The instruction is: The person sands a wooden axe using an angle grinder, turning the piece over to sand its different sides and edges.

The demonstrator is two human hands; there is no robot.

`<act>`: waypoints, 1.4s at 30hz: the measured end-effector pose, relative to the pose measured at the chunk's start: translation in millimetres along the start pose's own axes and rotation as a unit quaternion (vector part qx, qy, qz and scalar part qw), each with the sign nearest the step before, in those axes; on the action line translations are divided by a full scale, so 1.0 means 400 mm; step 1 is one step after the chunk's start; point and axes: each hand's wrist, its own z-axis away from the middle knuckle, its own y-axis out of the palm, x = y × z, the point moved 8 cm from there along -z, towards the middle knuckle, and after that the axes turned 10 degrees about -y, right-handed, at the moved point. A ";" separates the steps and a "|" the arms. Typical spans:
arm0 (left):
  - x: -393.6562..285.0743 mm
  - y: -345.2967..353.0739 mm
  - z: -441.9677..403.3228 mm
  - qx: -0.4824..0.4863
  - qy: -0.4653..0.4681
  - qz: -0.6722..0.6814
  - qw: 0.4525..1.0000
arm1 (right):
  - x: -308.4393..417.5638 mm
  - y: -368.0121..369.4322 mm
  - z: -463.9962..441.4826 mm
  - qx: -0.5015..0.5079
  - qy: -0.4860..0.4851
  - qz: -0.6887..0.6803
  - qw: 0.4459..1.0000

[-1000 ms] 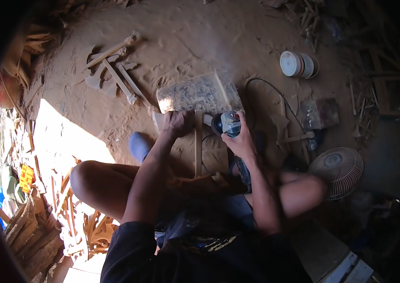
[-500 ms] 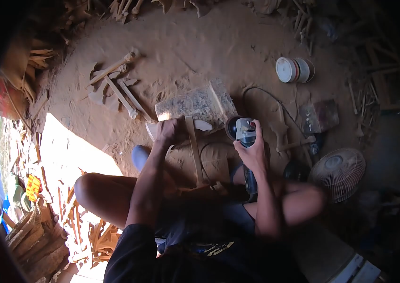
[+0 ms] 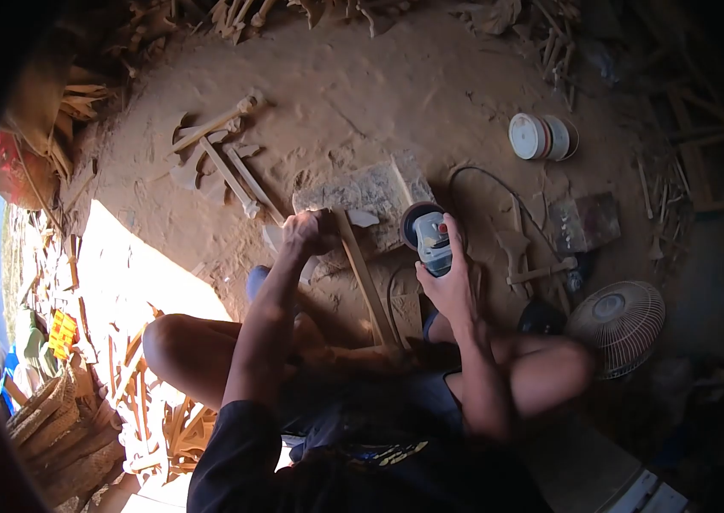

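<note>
My right hand (image 3: 449, 289) is wrapped round the body of an angle grinder (image 3: 433, 248), whose round dark disc (image 3: 414, 224) faces the work block. Closed on the upper end of a wooden piece is my left hand (image 3: 306, 232). That piece has a long straight bar (image 3: 364, 278) slanting down toward my lap and a pale curved end (image 3: 364, 219) sticking out past my fingers. Behind it lies a worn wooden block (image 3: 379, 188) on the ground. The disc sits just right of the curved end, apart from it. My left fingertips are partly hidden.
Carved wooden parts (image 3: 223, 167) lie on the dusty ground at the upper left. A white bucket (image 3: 529, 137) lies toward the upper right. A fan guard (image 3: 617, 318) and a dark-stained block (image 3: 586, 224) are on the right. The cable (image 3: 499, 178) loops behind the grinder.
The grinder has swung left and up, closer to the wooden piece. The wooden bar is more slanted, its lower end shifted right. The whole view has shifted slightly.
</note>
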 end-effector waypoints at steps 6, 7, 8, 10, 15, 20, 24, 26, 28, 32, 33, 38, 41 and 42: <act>0.015 0.067 -0.023 -0.012 0.046 -0.005 0.999 | -0.007 0.098 -0.032 0.076 0.001 0.145 0.987; 0.019 0.070 -0.023 -0.017 0.049 -0.011 0.999 | -0.010 0.115 -0.038 0.089 0.012 0.161 0.983; 0.023 0.073 -0.025 -0.022 0.052 -0.018 0.998 | -0.014 0.131 -0.046 0.101 0.023 0.177 0.979; -0.003 0.040 -0.002 0.005 0.037 -0.021 0.999 | -0.011 0.155 -0.057 0.086 -0.004 0.167 0.982; 0.012 0.054 -0.010 -0.008 0.018 -0.025 1.000 | 0.011 0.203 -0.086 0.095 -0.025 0.186 0.978; 0.013 0.073 -0.019 0.004 0.018 -0.008 1.000 | 0.013 0.228 -0.093 0.125 0.002 0.199 0.972; 0.040 0.115 -0.043 -0.018 0.011 0.009 1.000 | 0.015 0.237 -0.099 0.102 -0.024 0.174 0.979; 0.053 0.126 -0.049 -0.045 0.014 0.021 0.999 | 0.015 0.238 -0.098 0.108 -0.014 0.174 0.979; 0.053 0.123 -0.047 -0.060 0.023 0.033 0.997 | 0.011 0.242 -0.096 0.109 -0.010 0.171 0.979; 0.065 0.149 -0.065 -0.050 0.012 0.020 0.998 | 0.017 0.242 -0.091 0.136 0.032 0.202 0.969; 0.063 0.142 -0.059 -0.044 0.009 0.022 0.999 | 0.021 0.240 -0.090 0.151 0.053 0.221 0.962; 0.034 0.068 -0.015 -0.038 0.024 0.049 0.998 | 0.014 0.236 -0.069 0.118 0.041 0.247 0.961; 0.043 0.083 -0.025 -0.022 -0.009 0.048 0.999 | 0.002 0.219 -0.048 0.108 0.045 0.248 0.962; 0.039 0.084 -0.026 -0.012 -0.016 0.044 0.999 | 0.010 0.210 -0.048 0.097 0.035 0.242 0.965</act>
